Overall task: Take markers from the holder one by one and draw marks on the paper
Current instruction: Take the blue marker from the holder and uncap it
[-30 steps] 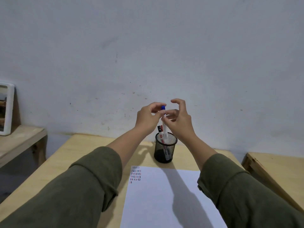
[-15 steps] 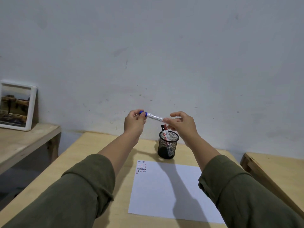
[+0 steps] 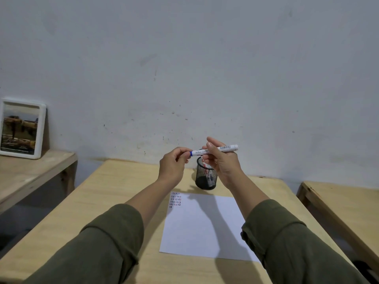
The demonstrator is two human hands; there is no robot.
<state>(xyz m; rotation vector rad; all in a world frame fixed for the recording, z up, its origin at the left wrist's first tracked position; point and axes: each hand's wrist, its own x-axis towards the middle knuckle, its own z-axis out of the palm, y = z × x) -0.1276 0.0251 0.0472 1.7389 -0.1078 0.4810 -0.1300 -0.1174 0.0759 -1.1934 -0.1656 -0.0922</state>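
- Light is looking dim and flat, the whole gray wall (image 3: pixel 184 58) is going murky with a cool cast.
- Light seems to be coming from above and behind, since 2 arm shadows are falling forward across the paper (image 3: pixel 205 222) and the table (image 3: pixel 114 193).
- Wide-angle lens is bending things at the edges; the side bench (image 3: pixel 26 177) is leaning outward.
- Sleeves at the bottom are looking soft, no glare showing anywhere.

hands (image 3: pixel 200 162): 2 | marker held (image 3: pixel 215 150): 1 | holder (image 3: pixel 206 177): 1 | paper (image 3: pixel 202 226): 1 | framed picture (image 3: pixel 21 128): 1
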